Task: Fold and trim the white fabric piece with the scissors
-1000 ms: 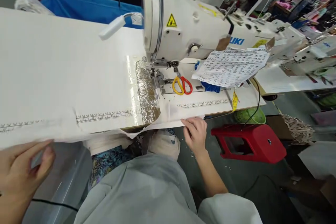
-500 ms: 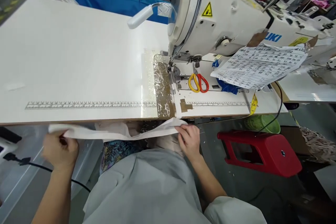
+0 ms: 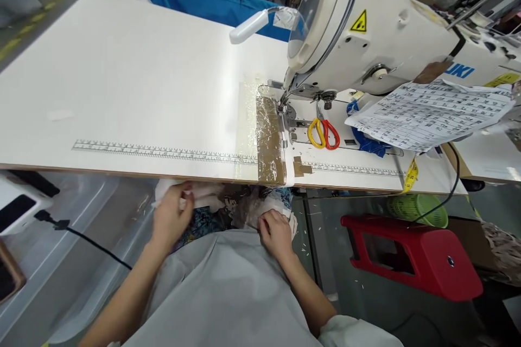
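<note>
Both hands point(image 3: 171, 219) point(image 3: 275, 232), fingers closed on white fabric point(image 3: 203, 195) (below the table point(image 3: 122, 92) edge).

A broad white surface point(image 3: 134, 81) with a brown front edge carries a white sewing machine point(image 3: 366, 32) at its right. Two printed rulers run along the front: a long one point(image 3: 163, 152) on the left and a shorter one point(image 3: 354, 169) on the right. Between them lies a strip of shiny clear tape point(image 3: 266, 135) over a brown patch. Yellow-and-red scissors point(image 3: 323, 134) lie beside the needle plate, near a printed paper sheet point(image 3: 427, 116) and a blue cloth point(image 3: 368, 143). A yellow measuring tape point(image 3: 410, 176) hangs over the front edge.
</note>
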The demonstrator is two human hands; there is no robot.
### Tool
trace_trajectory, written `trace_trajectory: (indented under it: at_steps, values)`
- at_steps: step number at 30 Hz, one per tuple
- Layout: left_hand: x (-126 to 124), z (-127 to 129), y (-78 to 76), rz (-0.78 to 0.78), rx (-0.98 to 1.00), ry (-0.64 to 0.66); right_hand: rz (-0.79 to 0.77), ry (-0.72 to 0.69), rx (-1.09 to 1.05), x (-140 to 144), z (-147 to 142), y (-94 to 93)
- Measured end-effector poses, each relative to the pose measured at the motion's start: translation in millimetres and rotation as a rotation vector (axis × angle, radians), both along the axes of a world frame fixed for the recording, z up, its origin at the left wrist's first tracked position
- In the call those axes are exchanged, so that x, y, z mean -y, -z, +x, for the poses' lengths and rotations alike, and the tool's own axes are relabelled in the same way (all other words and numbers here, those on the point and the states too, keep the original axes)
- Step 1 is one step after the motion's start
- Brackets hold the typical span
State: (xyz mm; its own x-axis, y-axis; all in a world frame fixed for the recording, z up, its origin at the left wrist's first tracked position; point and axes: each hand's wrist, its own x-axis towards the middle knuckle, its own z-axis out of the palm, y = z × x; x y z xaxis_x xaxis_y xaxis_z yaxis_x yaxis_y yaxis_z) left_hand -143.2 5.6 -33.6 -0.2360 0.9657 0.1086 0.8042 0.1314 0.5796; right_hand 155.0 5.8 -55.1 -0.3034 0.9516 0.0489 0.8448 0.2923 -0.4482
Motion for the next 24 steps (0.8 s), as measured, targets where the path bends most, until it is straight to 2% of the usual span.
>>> trace_trajectory:
  at_steps: [2, 5, 8, 10, 14, 16, 24]
  values:
    - [3.3, 32.4, -7.1, 0.062, 0.04, 0.166, -0.122, 0.067, -0.159, -3.5, 1.8, -11.3]
    - [8.1, 66.2, 3.2, 0.063, -0.06, 0.373, -0.188, 0.122, -0.26, -5.7, 5.1, -25.1]
    - [7.0, 71.2, 25.5, -0.032, -0.252, 0.383, -0.129, 0.074, -0.204, -7.4, 6.3, -23.6]
    - [4.0, 61.4, 38.4, -0.075, -0.364, 0.375, -0.152, 0.033, -0.159, -10.9, 3.2, -14.8]
    - [-0.3, 38.5, 50.5, -0.143, -0.531, 0.494, -0.36, -0.078, -0.024, -25.8, -19.1, 7.9]
    - [-1.6, 33.1, 50.8, -0.156, -0.562, 0.514, -0.441, -0.138, 0.024, -35.1, -37.5, 19.8]
    - [-6.8, 24.2, 46.9, -0.193, -0.554, 0.511, -0.599, -0.273, 0.112, -61.6, -103.7, 74.6]
